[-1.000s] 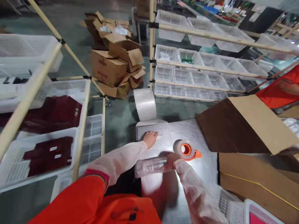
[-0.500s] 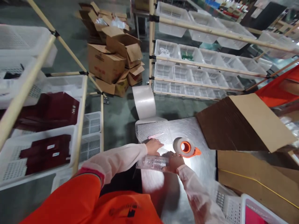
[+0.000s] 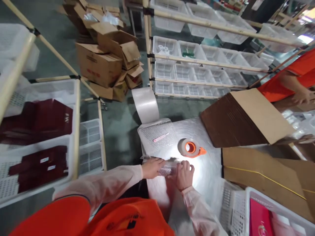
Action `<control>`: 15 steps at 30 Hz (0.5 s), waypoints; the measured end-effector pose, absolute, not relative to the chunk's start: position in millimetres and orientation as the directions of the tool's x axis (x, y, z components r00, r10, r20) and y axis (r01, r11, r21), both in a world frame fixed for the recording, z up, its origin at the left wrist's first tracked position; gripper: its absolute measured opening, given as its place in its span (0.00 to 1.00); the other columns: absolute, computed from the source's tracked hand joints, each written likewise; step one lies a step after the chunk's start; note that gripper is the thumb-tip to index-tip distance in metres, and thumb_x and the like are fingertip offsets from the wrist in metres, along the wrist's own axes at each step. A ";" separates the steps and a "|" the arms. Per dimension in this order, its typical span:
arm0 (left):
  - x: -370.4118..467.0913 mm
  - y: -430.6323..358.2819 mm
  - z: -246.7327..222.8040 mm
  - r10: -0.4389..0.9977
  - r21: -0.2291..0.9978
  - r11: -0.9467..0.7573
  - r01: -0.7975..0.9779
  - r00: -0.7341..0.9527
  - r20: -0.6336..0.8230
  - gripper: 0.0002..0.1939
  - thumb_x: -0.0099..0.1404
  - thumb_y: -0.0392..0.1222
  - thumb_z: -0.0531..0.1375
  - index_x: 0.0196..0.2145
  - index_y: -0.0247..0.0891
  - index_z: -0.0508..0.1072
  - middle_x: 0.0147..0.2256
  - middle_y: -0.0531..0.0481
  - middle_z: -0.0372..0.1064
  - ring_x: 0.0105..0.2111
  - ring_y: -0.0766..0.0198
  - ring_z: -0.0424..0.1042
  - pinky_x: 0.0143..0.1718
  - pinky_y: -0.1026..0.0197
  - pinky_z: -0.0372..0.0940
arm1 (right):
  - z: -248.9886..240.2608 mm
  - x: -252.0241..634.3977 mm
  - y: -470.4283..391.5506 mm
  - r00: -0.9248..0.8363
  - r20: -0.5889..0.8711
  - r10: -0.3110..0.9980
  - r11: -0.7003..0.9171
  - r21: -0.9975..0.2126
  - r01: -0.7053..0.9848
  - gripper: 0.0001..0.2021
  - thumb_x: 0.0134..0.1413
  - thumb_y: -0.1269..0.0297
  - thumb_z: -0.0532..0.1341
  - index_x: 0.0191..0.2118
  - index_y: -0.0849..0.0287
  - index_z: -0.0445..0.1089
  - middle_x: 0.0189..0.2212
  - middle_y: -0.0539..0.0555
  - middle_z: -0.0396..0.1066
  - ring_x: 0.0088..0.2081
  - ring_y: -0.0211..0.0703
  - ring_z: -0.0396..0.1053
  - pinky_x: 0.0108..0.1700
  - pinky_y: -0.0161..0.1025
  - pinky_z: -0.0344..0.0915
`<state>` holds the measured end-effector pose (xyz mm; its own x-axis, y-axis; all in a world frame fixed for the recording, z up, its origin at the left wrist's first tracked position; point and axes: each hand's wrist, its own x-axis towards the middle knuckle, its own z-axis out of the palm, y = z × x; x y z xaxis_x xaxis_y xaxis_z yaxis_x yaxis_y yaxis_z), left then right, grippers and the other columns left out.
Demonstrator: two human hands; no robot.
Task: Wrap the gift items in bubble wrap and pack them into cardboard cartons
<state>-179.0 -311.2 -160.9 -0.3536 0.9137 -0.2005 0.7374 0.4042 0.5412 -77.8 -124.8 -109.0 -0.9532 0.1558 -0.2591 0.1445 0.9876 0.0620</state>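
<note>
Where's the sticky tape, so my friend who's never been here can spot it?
Find the shiny metal table. Just beyond the person's right hand sits the roll of clear tape. Its bright orange core and pointed orange tip set it apart from the colourless bubble wrap on its left.

Floor (image 3: 118, 131): grey-green, smooth, dim between the furniture. At 9 o'clock, a storage rack (image 3: 76, 131) of pale poles with black joints carries white plastic bins. At 1 o'clock, a second rack (image 3: 209, 25) of like build holds four tiers of white bins (image 3: 169, 21). Opened brown cartons (image 3: 100, 68) lie heaped at 10 to 11 o'clock. At 5 o'clock, a metal-topped table (image 3: 209, 170) shows strong glare. At 2 o'clock, a bright light patch (image 3: 305, 38), source indistinct.
</note>
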 end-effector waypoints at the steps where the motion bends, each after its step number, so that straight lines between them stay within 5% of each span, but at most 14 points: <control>1: -175.0 -312.5 -161.9 0.910 0.530 0.412 0.741 -0.356 -0.211 0.33 0.64 0.46 0.65 0.64 0.35 0.61 0.63 0.37 0.63 0.61 0.48 0.64 0.63 0.50 0.58 | -110.5 -82.0 -128.7 -0.956 -0.270 0.116 0.993 0.039 0.109 0.36 0.53 0.41 0.64 0.58 0.66 0.68 0.58 0.71 0.65 0.60 0.68 0.58 0.60 0.60 0.52; 4: -170.0 -316.3 -161.9 0.914 0.533 0.401 0.745 -0.360 -0.185 0.34 0.64 0.47 0.65 0.64 0.35 0.62 0.64 0.38 0.62 0.64 0.49 0.60 0.66 0.50 0.54 | -117.7 -99.7 -136.3 -0.887 -0.444 -0.128 0.991 -0.094 -0.096 0.48 0.45 0.53 0.73 0.69 0.65 0.55 0.64 0.68 0.60 0.65 0.64 0.56 0.66 0.55 0.48; 6: -178.0 -319.1 -159.5 0.913 0.543 0.383 0.747 -0.394 -0.103 0.31 0.63 0.51 0.65 0.61 0.37 0.66 0.60 0.40 0.67 0.62 0.47 0.61 0.65 0.48 0.53 | -123.0 -109.9 -137.2 -0.825 -0.518 -0.226 0.972 -0.168 -0.161 0.48 0.43 0.59 0.74 0.69 0.64 0.55 0.64 0.65 0.63 0.63 0.59 0.60 0.65 0.49 0.54; 9: -209.7 -323.5 -159.7 0.765 0.500 0.583 0.641 -0.641 -0.070 0.14 0.70 0.45 0.57 0.48 0.36 0.75 0.49 0.41 0.73 0.54 0.50 0.66 0.60 0.47 0.58 | -128.0 -116.2 -136.1 -0.822 -0.521 -0.230 0.970 -0.192 -0.150 0.46 0.43 0.61 0.74 0.68 0.62 0.57 0.64 0.64 0.63 0.62 0.57 0.62 0.62 0.47 0.59; 11: -236.1 -325.7 -166.5 0.633 0.453 0.723 0.521 -0.762 -0.133 0.13 0.71 0.36 0.52 0.39 0.34 0.77 0.41 0.41 0.74 0.47 0.54 0.70 0.53 0.52 0.63 | -128.3 -112.9 -135.3 -0.824 -0.523 -0.216 0.971 -0.206 -0.123 0.47 0.42 0.62 0.73 0.68 0.62 0.56 0.63 0.66 0.63 0.61 0.59 0.63 0.61 0.49 0.60; 15: -268.1 -327.4 -189.5 0.625 0.455 0.743 0.491 -0.752 -0.210 0.07 0.65 0.30 0.58 0.32 0.34 0.76 0.34 0.47 0.74 0.38 0.59 0.73 0.44 0.60 0.66 | -123.3 -81.5 -126.5 -0.810 -0.558 -0.178 0.965 -0.259 -0.034 0.46 0.41 0.61 0.73 0.67 0.64 0.58 0.61 0.68 0.65 0.59 0.62 0.66 0.58 0.50 0.64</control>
<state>-268.1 -327.4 -189.5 -0.7522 0.6248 -0.2096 0.4907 0.7433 0.4546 -81.5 -126.5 -123.3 -0.8104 -0.1779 -0.5582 -0.0337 0.9654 -0.2587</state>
